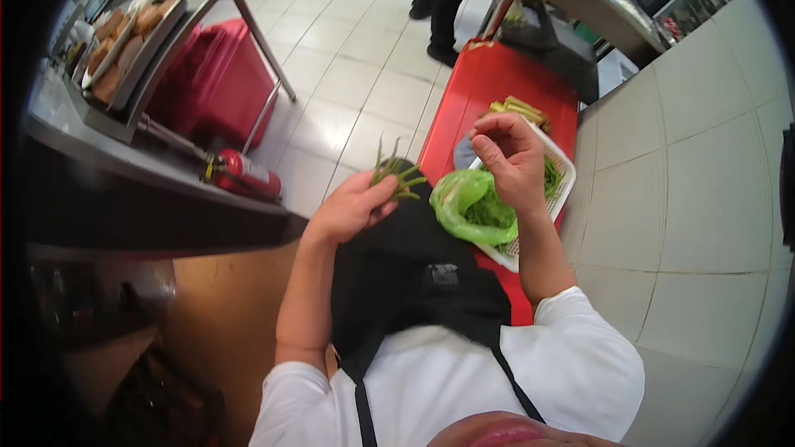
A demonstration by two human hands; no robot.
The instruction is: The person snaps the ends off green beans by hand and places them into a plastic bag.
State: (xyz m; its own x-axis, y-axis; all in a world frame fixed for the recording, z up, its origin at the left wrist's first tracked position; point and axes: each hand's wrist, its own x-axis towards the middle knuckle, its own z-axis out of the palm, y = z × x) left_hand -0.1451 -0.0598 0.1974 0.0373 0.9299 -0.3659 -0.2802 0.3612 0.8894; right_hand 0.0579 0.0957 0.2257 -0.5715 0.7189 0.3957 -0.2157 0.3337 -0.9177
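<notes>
My left hand [358,204] is wrapped round a small bunch of green beans [401,177], whose ends stick out past the fingers over the black apron [406,273]. Raised above a white basket, my right hand [515,167] has its fingers curled towards the thumb. Whether anything small is between those fingertips I cannot make out. Below it, a light-green plastic bag [451,209] lies open with green pieces inside. The white basket [568,178] is under the bag and partly hidden by my right forearm; more green beans [551,175] show in it.
The basket rests on a red surface [517,79]; yellowish stalks [520,108] lie at its far end. A tiled wall [654,190] is close on the right. On the left are a metal table [149,83], a red bin [219,74] and a fire extinguisher [247,174]. Another person's legs [443,4] stand ahead.
</notes>
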